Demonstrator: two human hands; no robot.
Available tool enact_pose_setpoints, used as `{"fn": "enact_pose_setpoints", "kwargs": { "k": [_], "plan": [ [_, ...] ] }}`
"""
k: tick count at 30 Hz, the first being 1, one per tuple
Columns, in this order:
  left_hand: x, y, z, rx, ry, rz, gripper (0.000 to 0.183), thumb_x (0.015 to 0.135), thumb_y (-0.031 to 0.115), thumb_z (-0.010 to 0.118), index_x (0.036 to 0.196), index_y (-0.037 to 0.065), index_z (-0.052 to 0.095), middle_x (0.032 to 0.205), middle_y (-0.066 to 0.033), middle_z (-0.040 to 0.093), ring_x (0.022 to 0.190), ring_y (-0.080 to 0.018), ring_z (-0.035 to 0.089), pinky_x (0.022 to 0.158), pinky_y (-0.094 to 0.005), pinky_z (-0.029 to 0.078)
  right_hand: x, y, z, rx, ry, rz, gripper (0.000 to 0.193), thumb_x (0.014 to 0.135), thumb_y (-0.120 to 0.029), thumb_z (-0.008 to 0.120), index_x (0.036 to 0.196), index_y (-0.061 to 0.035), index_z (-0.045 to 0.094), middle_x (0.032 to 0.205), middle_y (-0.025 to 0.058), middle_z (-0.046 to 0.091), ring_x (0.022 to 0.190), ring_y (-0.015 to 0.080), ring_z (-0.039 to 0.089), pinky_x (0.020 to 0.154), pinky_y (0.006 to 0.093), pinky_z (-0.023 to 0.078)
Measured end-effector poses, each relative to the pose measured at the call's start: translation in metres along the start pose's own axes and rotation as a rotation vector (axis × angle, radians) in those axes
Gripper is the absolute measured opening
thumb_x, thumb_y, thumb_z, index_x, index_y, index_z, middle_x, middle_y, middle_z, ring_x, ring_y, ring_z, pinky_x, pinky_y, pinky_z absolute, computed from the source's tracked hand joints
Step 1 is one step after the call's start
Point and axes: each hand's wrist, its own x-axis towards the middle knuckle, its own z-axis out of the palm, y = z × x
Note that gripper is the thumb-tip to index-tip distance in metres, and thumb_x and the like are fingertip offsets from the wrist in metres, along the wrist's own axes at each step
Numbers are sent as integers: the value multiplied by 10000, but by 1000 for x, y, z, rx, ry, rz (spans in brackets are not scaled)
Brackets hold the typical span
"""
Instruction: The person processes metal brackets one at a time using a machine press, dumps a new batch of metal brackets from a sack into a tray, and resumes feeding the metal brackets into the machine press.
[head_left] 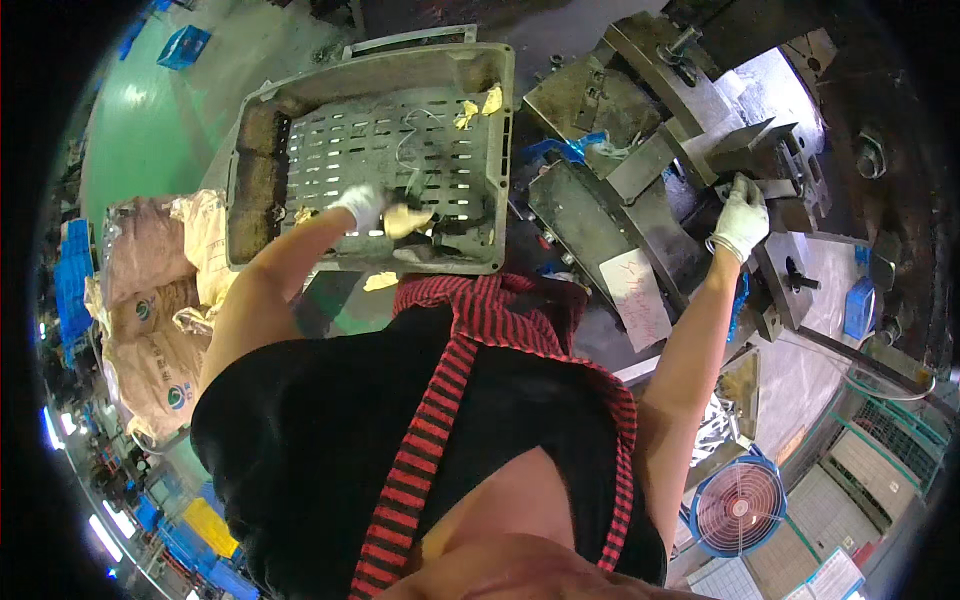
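My left hand [365,207], in a white glove, is over the near side of a grey plastic crate [240,190] with a slotted floor. Motion smears its fingers, so its grip is unclear. Just right of it is a blurred pale yellow piece [405,221], with dark shapes below it in the crate's near right corner. My right hand [742,218], also gloved, reaches into a dark metal machine on the right. Its bent fingers close against a small steel block [773,188] among the tooling; what they pinch is hidden.
Yellow scraps [466,114] lie at the crate's far right. Woven sacks [150,340] stand at left. Between crate and machine are steel plates [580,215], a marked pale card [636,298] and a blue rag [575,148]. A blue round fan [739,506] stands lower right.
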Motion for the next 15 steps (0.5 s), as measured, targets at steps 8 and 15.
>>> {"fn": "enact_pose_setpoints", "kwargs": {
  "k": [8,15],
  "plan": [
    [-10,-2,-5,-231,-416,-15,377,742,255,532,1062,57,551,859,-189,618,840,-312,602,690,-379,478,-1,2,4,72,-34,44,292,807,-320,532,907,-74,654,894,107,639,803,256,609,735,336,456],
    [-27,-6,-51,-1561,95,-511,515,680,298,686,1048,54,421,580,-4,508,395,-70,401,335,-219,299,-4,-2,0,-13,-35,178,394,796,-393,543,922,-32,639,902,157,628,832,288,599,738,347,452]
  ]
}}
